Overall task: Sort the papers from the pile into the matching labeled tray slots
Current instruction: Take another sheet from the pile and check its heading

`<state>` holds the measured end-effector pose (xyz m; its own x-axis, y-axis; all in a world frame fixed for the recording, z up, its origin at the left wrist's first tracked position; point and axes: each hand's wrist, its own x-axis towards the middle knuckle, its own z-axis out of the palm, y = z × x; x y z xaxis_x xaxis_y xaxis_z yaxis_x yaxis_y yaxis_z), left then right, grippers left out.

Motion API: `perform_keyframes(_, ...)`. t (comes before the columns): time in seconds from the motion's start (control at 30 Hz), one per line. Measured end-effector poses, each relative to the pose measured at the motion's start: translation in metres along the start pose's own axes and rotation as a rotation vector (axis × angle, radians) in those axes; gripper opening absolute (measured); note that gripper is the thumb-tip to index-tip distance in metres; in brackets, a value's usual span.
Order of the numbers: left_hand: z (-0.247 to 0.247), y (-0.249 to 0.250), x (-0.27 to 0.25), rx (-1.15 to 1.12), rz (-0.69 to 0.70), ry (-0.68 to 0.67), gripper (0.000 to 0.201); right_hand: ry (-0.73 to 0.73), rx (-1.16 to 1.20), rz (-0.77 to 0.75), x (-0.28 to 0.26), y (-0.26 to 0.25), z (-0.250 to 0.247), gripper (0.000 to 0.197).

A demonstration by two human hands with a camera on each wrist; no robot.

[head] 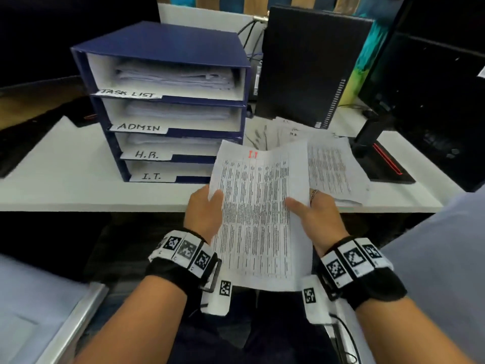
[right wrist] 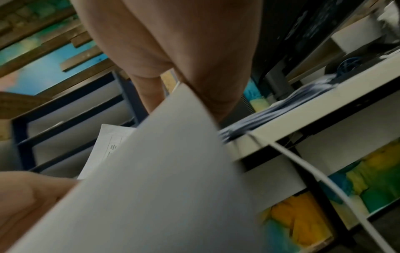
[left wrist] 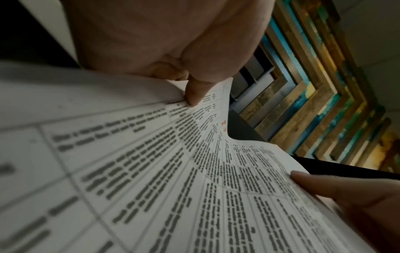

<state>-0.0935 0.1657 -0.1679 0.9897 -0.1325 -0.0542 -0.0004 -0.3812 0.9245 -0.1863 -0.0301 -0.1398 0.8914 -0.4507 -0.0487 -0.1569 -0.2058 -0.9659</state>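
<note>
Behind, on the white desk [head: 78, 185], stands the dark blue four-slot cardboard tray [head: 162, 43], its bottom label reading I.T. In front, above the desk edge, a thin white printed sheet [head: 259, 219] marked in red is pinched at its side edges by the left hand [head: 203, 211] and right hand [head: 319, 219]; light and floppy, it likely wants two-edge support. Only the head view shows the labels; the right wrist view shows the sheet's blank underside.
</note>
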Motion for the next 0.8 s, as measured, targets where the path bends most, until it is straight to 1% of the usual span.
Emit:
perform_keyframes(0.07, -0.014, -0.019, -0.004, 0.015, -0.076, 0.032, 0.031, -0.057, -0.003, 0.048, -0.006, 0.007, 0.023, 0.027)
perform_keyframes(0.13, -0.031, -0.036, -0.005, -0.018, -0.183, 0.049, 0.03, -0.104, -0.014, 0.094, -0.007, 0.014, 0.045, 0.026)
perform_keyframes(0.2, -0.051, -0.05, -0.004, -0.045, -0.273, 0.078, 0.027, -0.153, -0.017, 0.111, -0.006, 0.017, 0.065, 0.025)
perform_keyframes(0.27, -0.072, -0.06, -0.001, -0.053, -0.33, 0.123, 0.028, -0.204, -0.008, 0.108, -0.007, 0.018, 0.08, 0.025)
perform_keyframes(0.33, -0.095, -0.064, 0.003, -0.024, -0.347, 0.167, 0.03, -0.253, -0.009, 0.093, -0.008, 0.016, 0.093, 0.02)
perform_keyframes(0.43, -0.119, -0.064, 0.014, 0.04, -0.343, 0.182, 0.028, -0.301, -0.01, 0.111, -0.006, 0.014, 0.109, 0.02)
perform_keyframes(0.5, -0.129, -0.059, 0.023, 0.051, -0.357, 0.192, 0.027, -0.323, -0.016, 0.141, -0.003, 0.016, 0.115, 0.019)
perform_keyframes(0.57, -0.134, -0.053, 0.032, 0.045, -0.378, 0.213, 0.032, -0.352, -0.027, 0.168, -0.002, 0.019, 0.119, 0.021)
perform_keyframes(0.63, -0.137, -0.047, 0.041, 0.041, -0.369, 0.235, 0.035, -0.375, -0.042, 0.171, -0.002, 0.02, 0.122, 0.024)
perform_keyframes(0.7, -0.138, -0.036, 0.048, 0.032, -0.339, 0.272, 0.034, -0.343, -0.066, 0.154, 0.003, 0.019, 0.126, 0.023)
perform_keyframes(0.8, -0.141, -0.028, 0.057, 0.037, -0.296, 0.235, 0.033, -0.226, -0.081, 0.133, 0.017, 0.013, 0.133, 0.016)
